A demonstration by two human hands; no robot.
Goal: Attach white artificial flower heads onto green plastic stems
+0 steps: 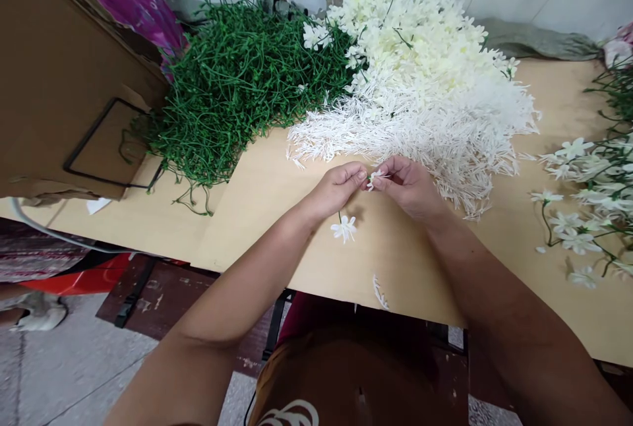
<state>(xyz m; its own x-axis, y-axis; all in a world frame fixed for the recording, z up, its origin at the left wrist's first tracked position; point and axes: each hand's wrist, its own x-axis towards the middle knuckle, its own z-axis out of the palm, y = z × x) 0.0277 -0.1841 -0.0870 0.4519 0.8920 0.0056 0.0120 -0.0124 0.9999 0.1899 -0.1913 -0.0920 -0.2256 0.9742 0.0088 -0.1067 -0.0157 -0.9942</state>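
Note:
My left hand is closed in a pinch on a green artificial flower stem. From beneath that hand hangs a white flower head on the stem. Close against it, my right hand pinches a second small white artificial flower, partly covered by the fingers. The two hands meet at the stem's tip. Just beyond them lies a heap of thin white stamen pieces, with a mound of cream-white blossoms behind it. To the left is a tangled pile of green stems.
Assembled white flowers on green stems lie at the right of the table. A few loose white pieces rest by the front edge. A cardboard box with a black wire frame stands left. A person's shoe shows below.

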